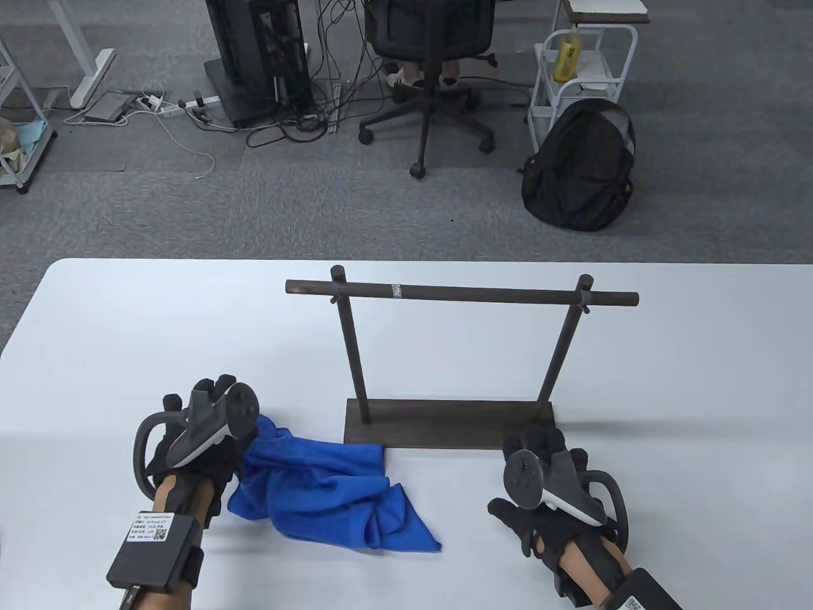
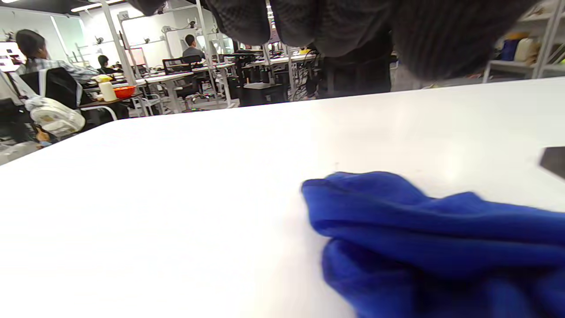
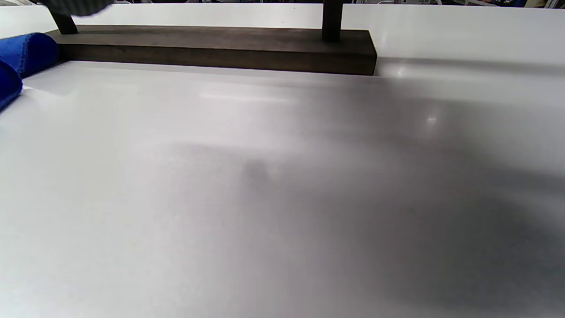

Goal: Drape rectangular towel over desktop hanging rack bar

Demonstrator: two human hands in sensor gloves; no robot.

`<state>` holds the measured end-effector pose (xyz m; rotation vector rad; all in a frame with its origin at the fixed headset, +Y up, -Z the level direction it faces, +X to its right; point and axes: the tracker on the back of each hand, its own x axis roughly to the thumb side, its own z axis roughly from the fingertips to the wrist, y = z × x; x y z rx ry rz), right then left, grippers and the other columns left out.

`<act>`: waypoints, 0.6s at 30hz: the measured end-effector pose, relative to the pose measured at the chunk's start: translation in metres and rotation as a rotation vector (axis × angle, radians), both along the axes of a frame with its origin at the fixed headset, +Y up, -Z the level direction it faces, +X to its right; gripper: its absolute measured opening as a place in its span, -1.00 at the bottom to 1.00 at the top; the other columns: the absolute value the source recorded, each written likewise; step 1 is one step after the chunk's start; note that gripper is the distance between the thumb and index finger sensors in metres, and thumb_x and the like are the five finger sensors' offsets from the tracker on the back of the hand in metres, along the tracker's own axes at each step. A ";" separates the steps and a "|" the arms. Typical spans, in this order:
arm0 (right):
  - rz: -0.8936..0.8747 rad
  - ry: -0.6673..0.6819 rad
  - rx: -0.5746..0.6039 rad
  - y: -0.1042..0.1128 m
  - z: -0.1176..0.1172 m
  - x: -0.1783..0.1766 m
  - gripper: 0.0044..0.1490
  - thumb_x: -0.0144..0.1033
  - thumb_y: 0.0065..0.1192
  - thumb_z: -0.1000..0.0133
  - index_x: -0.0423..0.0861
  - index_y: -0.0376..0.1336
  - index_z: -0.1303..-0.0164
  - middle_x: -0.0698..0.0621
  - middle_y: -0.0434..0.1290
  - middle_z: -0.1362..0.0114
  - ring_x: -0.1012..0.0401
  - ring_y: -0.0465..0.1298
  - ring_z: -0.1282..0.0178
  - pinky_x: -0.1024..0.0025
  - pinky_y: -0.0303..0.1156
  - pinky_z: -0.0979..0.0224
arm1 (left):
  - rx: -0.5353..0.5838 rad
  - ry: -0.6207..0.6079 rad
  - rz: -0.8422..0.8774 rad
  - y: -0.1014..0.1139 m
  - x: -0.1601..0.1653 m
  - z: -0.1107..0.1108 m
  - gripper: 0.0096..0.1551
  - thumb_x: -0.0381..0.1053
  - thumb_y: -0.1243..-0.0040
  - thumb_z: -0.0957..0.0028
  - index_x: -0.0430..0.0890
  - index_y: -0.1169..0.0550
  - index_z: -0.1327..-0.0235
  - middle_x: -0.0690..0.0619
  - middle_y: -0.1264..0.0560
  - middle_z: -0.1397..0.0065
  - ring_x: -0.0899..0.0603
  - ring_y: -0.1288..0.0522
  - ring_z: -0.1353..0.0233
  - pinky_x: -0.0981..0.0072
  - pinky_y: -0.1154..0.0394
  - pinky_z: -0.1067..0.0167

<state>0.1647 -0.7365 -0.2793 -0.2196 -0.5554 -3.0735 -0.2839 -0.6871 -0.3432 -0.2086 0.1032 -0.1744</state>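
A crumpled blue towel (image 1: 330,489) lies on the white table (image 1: 667,381), in front of the left end of the rack's base. The dark wooden rack stands mid-table, its bar (image 1: 463,293) bare on two posts over a flat base (image 1: 444,429). My left hand (image 1: 200,406) hovers at the towel's left end. In the left wrist view its fingers (image 2: 335,26) hang apart from the towel (image 2: 432,238). My right hand (image 1: 540,457) is spread and empty in front of the base's right end. The right wrist view shows the base (image 3: 212,46) and a towel edge (image 3: 26,53).
The table's far edge runs just behind the rack. Beyond it on the carpet are an office chair (image 1: 432,76), a black backpack (image 1: 581,168) and a white cart (image 1: 581,70). Bare table surface lies right of the rack.
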 end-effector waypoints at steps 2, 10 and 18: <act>0.000 -0.003 -0.006 -0.001 0.000 0.001 0.22 0.35 -0.01 0.05 0.05 -0.54 -0.43 -0.17 -0.48 -0.68 -0.21 -0.40 -0.66 -0.30 -0.28 -0.52 | -0.010 0.012 -0.016 -0.003 0.000 -0.004 -0.29 0.26 -0.17 0.09 0.30 -0.33 -0.41 0.23 -0.20 -0.68 -0.14 -0.19 -0.73 -0.26 -0.13 -0.53; 0.002 -0.001 -0.016 -0.003 0.000 0.001 0.21 0.34 0.00 0.05 0.05 -0.53 -0.44 -0.17 -0.47 -0.69 -0.21 -0.39 -0.66 -0.30 -0.28 -0.52 | -0.136 -0.003 -0.224 -0.039 0.004 -0.015 -0.29 0.06 -0.41 0.13 0.50 -0.39 -0.28 0.16 -0.25 -0.69 -0.20 -0.32 -0.70 -0.24 -0.20 -0.54; 0.031 -0.010 -0.013 -0.006 0.000 0.000 0.20 0.32 0.01 0.05 0.05 -0.51 -0.44 -0.16 -0.45 -0.70 -0.20 -0.38 -0.67 -0.30 -0.27 -0.52 | -0.112 -0.032 -0.299 -0.051 0.009 -0.028 -0.49 0.14 -0.42 0.18 0.48 -0.61 -0.08 0.18 -0.40 -0.62 -0.13 -0.50 -0.61 -0.20 -0.25 -0.54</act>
